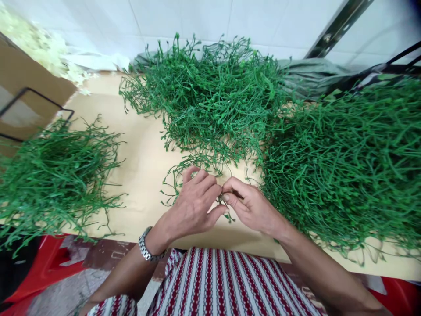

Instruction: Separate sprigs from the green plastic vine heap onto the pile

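My left hand [194, 204] and right hand [251, 206] meet fingertip to fingertip, pinching a green plastic sprig [179, 173] above the tan table [144, 166], white tiled wall [184, 17] behind.

silver wristwatch [147, 249], red-and-white striped garment [213, 285]

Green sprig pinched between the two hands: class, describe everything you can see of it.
The green sprig looks like thin plastic, made of wiry, curling strands. The left hand and right hand both pinch it, so most is hidden; only short bits show between them. It sits just above the tan board, in front of the middle heap of like sprigs. Whether the branches fanning out beside the left hand belong to it cannot be told.
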`<state>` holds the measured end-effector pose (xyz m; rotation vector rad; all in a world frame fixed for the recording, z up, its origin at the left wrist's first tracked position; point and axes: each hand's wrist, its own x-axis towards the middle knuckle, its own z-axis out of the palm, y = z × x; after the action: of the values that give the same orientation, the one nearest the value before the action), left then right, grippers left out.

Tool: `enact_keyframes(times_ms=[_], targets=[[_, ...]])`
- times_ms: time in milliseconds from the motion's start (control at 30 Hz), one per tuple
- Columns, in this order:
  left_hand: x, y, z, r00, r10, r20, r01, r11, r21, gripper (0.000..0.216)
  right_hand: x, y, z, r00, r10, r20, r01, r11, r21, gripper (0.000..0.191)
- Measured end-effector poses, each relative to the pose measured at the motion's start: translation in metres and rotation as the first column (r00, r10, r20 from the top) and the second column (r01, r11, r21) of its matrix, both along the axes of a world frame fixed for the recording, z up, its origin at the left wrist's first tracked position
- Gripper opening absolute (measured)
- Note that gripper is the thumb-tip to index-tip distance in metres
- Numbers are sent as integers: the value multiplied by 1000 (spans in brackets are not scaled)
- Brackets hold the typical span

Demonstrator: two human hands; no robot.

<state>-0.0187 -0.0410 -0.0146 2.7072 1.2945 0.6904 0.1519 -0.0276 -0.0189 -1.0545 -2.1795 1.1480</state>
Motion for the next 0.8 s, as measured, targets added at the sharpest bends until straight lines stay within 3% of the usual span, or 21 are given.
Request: enact_keyframes(times_ms=[100,167,300,400,500,567,600,700,800], targets=[[-2,1,-1,1000,-12,10,12,1000,27,19,1,0,-1,999,14,35,-14,1000,3,11],[-3,0,-2,999,-46,-12,46,998,52,21,2,0,1,985,60,160,-75,993,91,9],[-2,-1,-7,985,-134,-111,143,987,80,26,2,-4,11,850,108,516,-290,913,286,10],[-3,0,-5,962,-229,-149,235,972,20,23,2,-8,16,780,105,617,-352,889,293,19],[-7,3,3,949,-313,-51,310,949,-59,24,4,-7,18,789,291,541,-418,899,127,17],[-13,6,10,939,-342,44,345,930,-126,26,8,-2,17,813,448,373,-471,882,-32,18],[-15,8,12,937,-337,91,348,924,-158,25,11,0,17,841,466,277,-461,883,-86,18],[-21,12,11,934,-254,250,309,927,-212,15,22,7,18,957,285,49,-276,951,-142,14],[-22,11,5,905,-174,387,277,933,-229,9,28,9,23,985,155,-73,-163,979,-120,13]])
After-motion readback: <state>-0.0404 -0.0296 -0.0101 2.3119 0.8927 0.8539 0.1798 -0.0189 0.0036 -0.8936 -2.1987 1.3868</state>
